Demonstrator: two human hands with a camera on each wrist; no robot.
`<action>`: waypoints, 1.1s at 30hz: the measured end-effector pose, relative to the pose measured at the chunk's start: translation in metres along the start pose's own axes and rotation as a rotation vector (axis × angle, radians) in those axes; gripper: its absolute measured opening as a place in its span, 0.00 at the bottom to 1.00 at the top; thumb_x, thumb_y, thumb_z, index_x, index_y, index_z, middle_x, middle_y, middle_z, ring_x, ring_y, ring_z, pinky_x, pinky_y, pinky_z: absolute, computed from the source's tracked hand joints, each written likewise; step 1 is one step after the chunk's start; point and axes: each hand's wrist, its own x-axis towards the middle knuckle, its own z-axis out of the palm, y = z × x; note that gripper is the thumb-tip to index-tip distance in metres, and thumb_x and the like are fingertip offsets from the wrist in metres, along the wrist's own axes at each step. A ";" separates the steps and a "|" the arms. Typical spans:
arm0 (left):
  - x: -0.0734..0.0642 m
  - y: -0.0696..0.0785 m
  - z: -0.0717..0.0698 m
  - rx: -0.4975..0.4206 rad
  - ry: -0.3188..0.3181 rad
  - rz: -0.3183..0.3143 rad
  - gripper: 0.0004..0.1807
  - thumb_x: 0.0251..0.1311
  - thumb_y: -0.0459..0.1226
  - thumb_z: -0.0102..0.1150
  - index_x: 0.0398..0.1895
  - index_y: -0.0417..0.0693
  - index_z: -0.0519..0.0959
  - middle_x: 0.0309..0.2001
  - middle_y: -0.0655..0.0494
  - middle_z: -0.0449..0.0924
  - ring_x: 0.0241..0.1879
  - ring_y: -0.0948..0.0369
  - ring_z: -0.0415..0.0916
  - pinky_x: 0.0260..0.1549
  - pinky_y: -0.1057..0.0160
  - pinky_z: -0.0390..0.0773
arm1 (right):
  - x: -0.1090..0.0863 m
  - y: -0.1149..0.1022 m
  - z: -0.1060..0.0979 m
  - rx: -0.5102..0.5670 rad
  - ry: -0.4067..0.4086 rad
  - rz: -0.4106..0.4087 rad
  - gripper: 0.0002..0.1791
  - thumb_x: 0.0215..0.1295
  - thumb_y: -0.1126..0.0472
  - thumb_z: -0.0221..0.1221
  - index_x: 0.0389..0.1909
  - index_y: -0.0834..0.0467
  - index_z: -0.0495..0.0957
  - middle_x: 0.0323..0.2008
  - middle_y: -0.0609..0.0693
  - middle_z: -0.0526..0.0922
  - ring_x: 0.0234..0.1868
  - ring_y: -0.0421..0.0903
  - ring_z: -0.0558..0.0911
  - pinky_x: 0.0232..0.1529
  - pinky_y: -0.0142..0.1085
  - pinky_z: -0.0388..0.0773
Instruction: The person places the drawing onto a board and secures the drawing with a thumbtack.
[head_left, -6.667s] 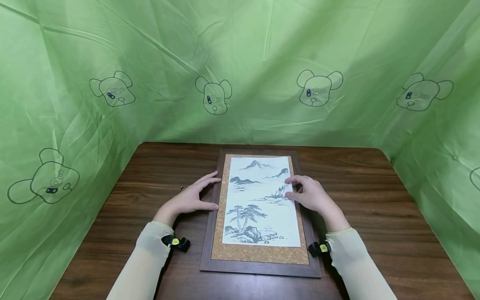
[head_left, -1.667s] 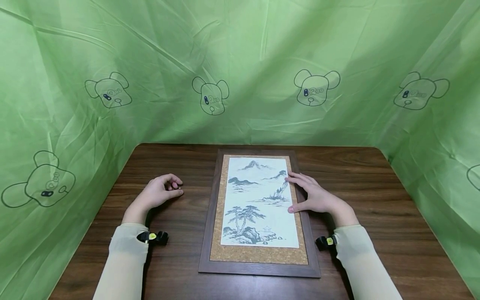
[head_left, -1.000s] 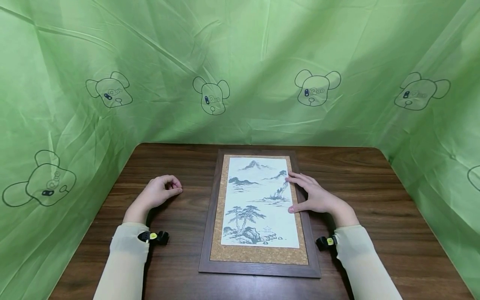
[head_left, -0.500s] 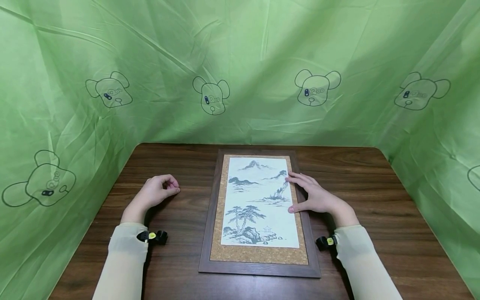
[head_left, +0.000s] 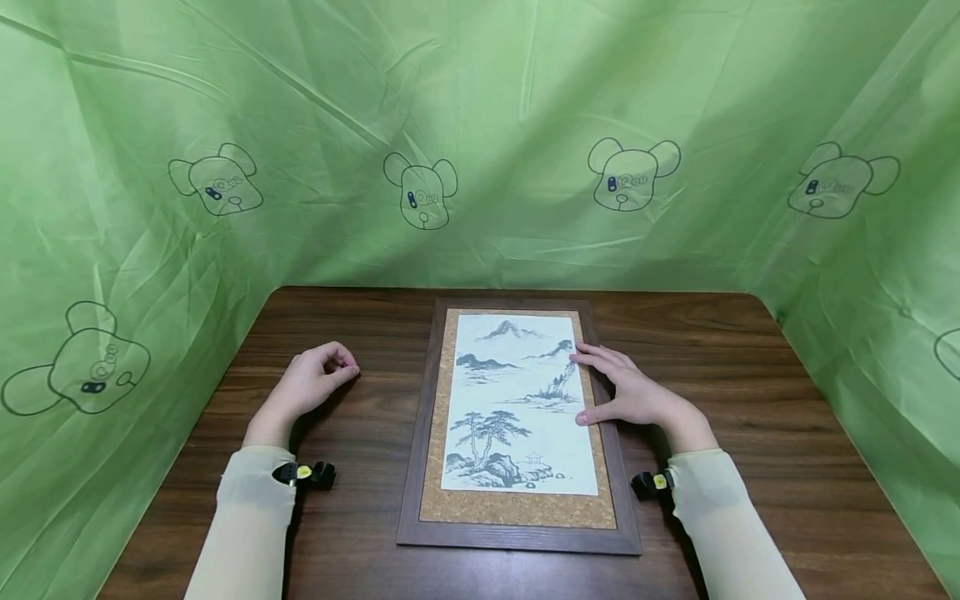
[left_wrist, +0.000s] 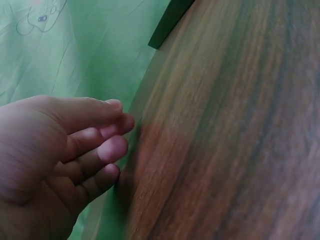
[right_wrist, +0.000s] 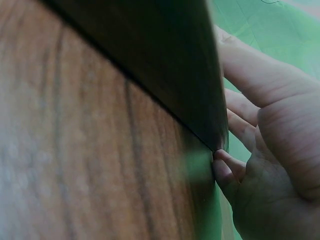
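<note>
My left hand is close over the table left of the board, thumb and fingertips pinched together. What they pinch, a small dark pin-like thing, is hidden in the fingers; the left wrist view shows the thumb over the curled fingers. My right hand spreads across the board's right edge, fingertips and thumb on the paper's side. The white paper bears a grey ink landscape of mountains and pines. It lies on a cork board with a dark wood frame. In the right wrist view the hand reaches over the frame's edge.
The dark wood-grain table extends around the board. Green cloth with bear-head outlines hangs at its back and sides. Both wrists carry small black cameras, one by the left sleeve and one by the right sleeve.
My left hand has left the board's left edge for the spot where the small dark thing lay, and its fingertips have come together and risen slightly. The right hand has spread, then stayed still.
</note>
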 end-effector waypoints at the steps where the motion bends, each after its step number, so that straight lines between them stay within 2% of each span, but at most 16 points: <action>1: 0.000 0.001 0.000 -0.002 0.012 0.002 0.04 0.75 0.38 0.70 0.41 0.51 0.84 0.36 0.57 0.86 0.37 0.57 0.80 0.40 0.56 0.77 | 0.000 0.000 0.000 -0.002 0.001 -0.001 0.60 0.57 0.38 0.82 0.86 0.51 0.63 0.89 0.51 0.49 0.87 0.68 0.41 0.76 0.78 0.46; 11: 0.003 0.004 0.003 -0.015 0.099 0.030 0.03 0.75 0.38 0.70 0.46 0.51 0.86 0.38 0.56 0.87 0.36 0.57 0.81 0.37 0.60 0.77 | 0.000 0.001 0.001 -0.006 0.001 -0.003 0.60 0.56 0.38 0.82 0.86 0.51 0.63 0.89 0.51 0.49 0.87 0.68 0.42 0.76 0.78 0.46; 16: 0.004 0.009 0.005 -0.034 0.121 0.004 0.05 0.70 0.38 0.74 0.44 0.51 0.86 0.35 0.57 0.87 0.34 0.58 0.80 0.34 0.62 0.76 | 0.000 0.003 0.001 -0.009 0.005 -0.006 0.60 0.56 0.37 0.82 0.86 0.50 0.63 0.89 0.50 0.49 0.87 0.68 0.42 0.75 0.78 0.46; 24: 0.005 0.024 0.013 -0.041 0.153 0.024 0.05 0.66 0.36 0.74 0.39 0.52 0.85 0.30 0.59 0.84 0.28 0.60 0.76 0.30 0.62 0.73 | -0.001 0.001 0.000 0.001 0.001 0.001 0.60 0.57 0.38 0.82 0.86 0.50 0.63 0.89 0.51 0.49 0.87 0.68 0.41 0.75 0.79 0.46; 33: 0.009 0.044 0.023 -0.090 0.133 0.115 0.04 0.69 0.38 0.75 0.41 0.52 0.88 0.31 0.61 0.88 0.23 0.61 0.78 0.25 0.63 0.75 | -0.001 -0.002 -0.001 0.006 0.001 0.007 0.60 0.57 0.39 0.82 0.86 0.50 0.63 0.89 0.51 0.49 0.87 0.68 0.41 0.75 0.79 0.47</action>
